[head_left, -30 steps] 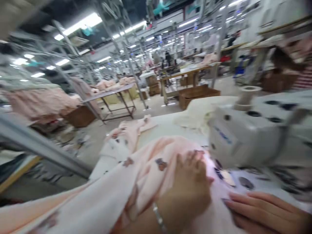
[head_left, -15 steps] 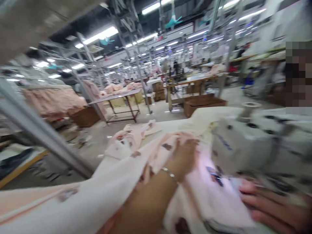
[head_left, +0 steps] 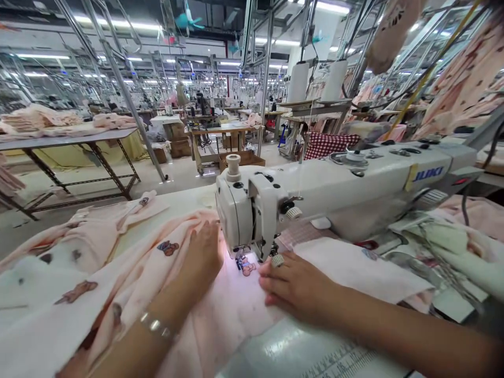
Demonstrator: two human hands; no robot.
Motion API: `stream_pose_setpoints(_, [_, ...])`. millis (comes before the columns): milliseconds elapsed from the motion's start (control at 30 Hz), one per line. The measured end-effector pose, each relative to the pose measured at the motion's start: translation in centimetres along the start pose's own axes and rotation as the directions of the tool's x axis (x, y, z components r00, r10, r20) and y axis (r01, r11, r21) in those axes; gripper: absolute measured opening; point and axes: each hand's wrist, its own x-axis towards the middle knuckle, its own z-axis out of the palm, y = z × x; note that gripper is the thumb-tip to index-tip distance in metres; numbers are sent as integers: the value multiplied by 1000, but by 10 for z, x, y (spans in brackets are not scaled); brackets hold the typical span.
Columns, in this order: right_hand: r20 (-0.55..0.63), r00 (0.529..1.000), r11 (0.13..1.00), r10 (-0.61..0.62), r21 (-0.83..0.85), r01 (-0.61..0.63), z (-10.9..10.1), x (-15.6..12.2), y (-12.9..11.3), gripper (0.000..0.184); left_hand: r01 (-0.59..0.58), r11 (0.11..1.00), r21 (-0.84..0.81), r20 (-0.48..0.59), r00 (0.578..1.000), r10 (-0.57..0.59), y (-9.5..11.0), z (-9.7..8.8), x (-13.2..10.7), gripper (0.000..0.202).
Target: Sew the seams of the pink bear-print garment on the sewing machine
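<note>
Pale pink fabric [head_left: 232, 315] printed with small brown bears lies across the sewing machine bed, with one bear print beside the presser foot. My left hand [head_left: 205, 252], with a bracelet at its wrist, rests flat on bunched folds left of the needle area, fingers stretched away from me. Close to the right of the foot, my right hand [head_left: 299, 286] has its fingers pressed together at the fabric's edge; its thumb is hidden. The white sewing machine [head_left: 244, 210] stands over the cloth, its lamp lighting the spot between both hands.
A marked ruler scale [head_left: 338, 362] runs along the front of the machine bed. Thread cones [head_left: 298, 83] stand behind the machine. Across the aisle, a table [head_left: 71, 137] carries stacked pink fabric. A metal pole [head_left: 134, 105] rises beyond the machine table.
The view has swung right and steadied, bringing the whole machine into sight. Both hands stay near the needle area; my right hand now lies close against the presser foot.
</note>
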Motion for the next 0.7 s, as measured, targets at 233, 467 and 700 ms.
stream_pose_setpoints(233, [47, 989, 981, -141, 141, 133, -7, 2, -16, 17, -237, 971, -34, 163, 957, 239, 36, -25, -94, 10])
stream_pose_setpoints(467, [83, 987, 979, -136, 167, 121, -2, 1, -19, 19, -279, 957, -82, 15, 960, 281, 39, -11, -99, 14])
stream_pose_setpoints(700, [97, 982, 984, -164, 91, 155, 3, 14, -35, 15, -354, 935, 23, -78, 932, 355, 41, -1, -112, 9])
